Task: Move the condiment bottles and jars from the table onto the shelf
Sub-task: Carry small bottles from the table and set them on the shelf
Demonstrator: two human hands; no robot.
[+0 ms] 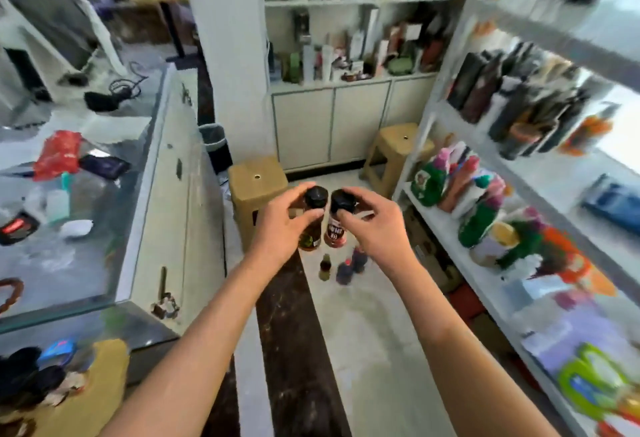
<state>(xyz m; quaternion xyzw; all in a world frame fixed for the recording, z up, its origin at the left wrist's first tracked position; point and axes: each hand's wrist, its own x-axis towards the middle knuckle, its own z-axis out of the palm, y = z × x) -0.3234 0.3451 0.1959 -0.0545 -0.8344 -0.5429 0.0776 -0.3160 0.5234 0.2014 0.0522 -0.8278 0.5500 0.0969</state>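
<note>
Blur + cut-offs
Shelf goods at right smeared, labels unreadable; floor bottles too blurry to ID; both forearms cut by bottom edge.

Glossy glass counter, plastic stools

Nothing I can actually read here. The red-labelled bottle in my right hand carries white characters, too blurred to make out. The green-labelled bottle in my left hand is just as smeared, and shelf packaging is illegible.
</note>
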